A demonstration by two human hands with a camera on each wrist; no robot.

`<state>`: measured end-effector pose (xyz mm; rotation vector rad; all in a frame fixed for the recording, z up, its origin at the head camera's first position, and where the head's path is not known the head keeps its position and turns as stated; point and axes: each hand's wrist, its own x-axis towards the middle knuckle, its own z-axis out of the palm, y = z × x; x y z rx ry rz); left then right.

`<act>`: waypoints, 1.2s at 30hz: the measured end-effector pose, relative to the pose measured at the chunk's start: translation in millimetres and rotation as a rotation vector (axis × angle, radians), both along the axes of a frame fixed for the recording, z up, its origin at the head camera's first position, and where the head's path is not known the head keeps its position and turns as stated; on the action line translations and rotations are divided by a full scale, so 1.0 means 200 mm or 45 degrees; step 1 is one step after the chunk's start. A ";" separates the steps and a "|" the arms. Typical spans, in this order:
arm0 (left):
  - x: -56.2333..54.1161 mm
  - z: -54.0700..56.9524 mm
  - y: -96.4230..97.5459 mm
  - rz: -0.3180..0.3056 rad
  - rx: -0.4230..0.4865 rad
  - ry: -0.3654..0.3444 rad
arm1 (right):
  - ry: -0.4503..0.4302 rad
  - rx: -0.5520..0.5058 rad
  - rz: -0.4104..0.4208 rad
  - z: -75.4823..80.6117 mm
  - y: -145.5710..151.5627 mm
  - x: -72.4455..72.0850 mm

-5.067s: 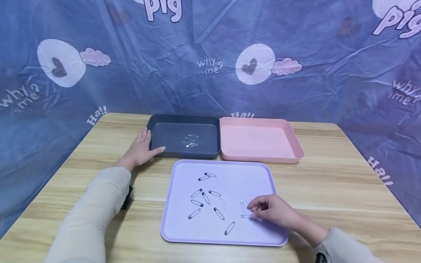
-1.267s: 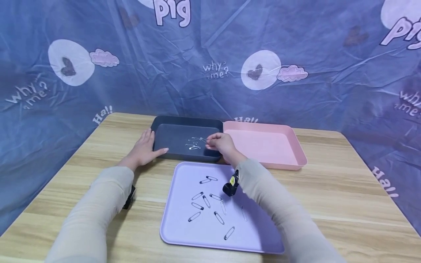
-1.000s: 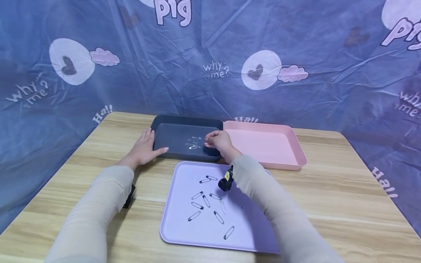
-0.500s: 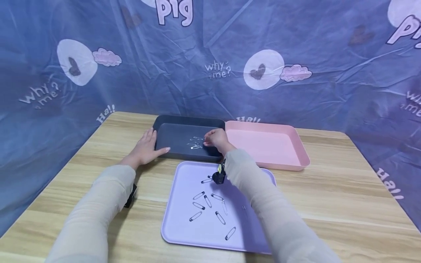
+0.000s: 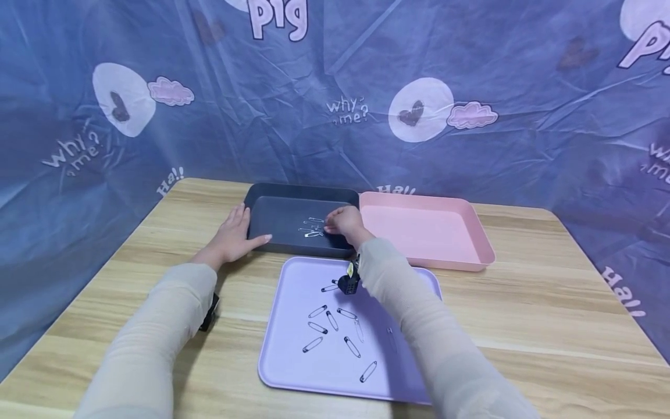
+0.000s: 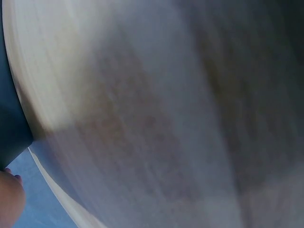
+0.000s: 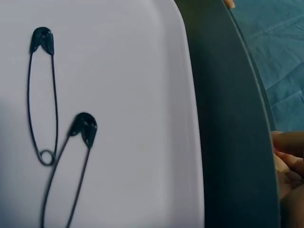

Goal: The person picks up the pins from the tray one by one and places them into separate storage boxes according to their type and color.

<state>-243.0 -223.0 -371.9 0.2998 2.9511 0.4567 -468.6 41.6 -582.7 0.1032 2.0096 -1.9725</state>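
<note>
Pins (image 5: 312,234), silver, loose in the dark tray (image 5: 277,215); likely light, stiff, slippery wire, best taken by the clasp end. Right hand (image 5: 344,221): fingertips bunched beside them; whether pinching one, cannot tell. Left hand (image 5: 231,235): spread at the tray's left end. Black-capped pins (image 5: 332,321): on lilac tray (image 5: 285,366).

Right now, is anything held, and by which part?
Right hand, beside pins: can't tell if it pinches one. Left hand rests against dark tray at its near left corner.

The right hand (image 5: 346,221) has moved from the lavender tray (image 5: 288,369) over to the dark tray (image 5: 274,216).
</note>
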 end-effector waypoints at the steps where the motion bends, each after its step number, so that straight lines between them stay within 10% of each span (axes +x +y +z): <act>1: 0.00 0.00 0.00 -0.002 0.002 0.002 | 0.014 -0.001 -0.004 0.11 0.01 0.08; 6: 0.00 0.00 0.00 -0.007 0.017 0.012 | 0.032 0.091 -0.030 0.56 0.00 0.40; 13: 0.00 0.00 0.00 -0.011 0.025 0.002 | 0.113 0.026 0.036 0.80 0.05 0.60; 20: 0.01 0.01 0.00 -0.017 0.034 0.008 | 0.007 0.168 0.052 1.22 0.05 0.96; 25: 0.01 0.00 0.00 -0.020 0.034 0.005 | -0.024 0.169 0.080 1.31 0.09 1.05; 36: 0.00 0.00 -0.01 -0.017 0.047 0.002 | 0.027 0.167 0.165 1.25 0.18 1.08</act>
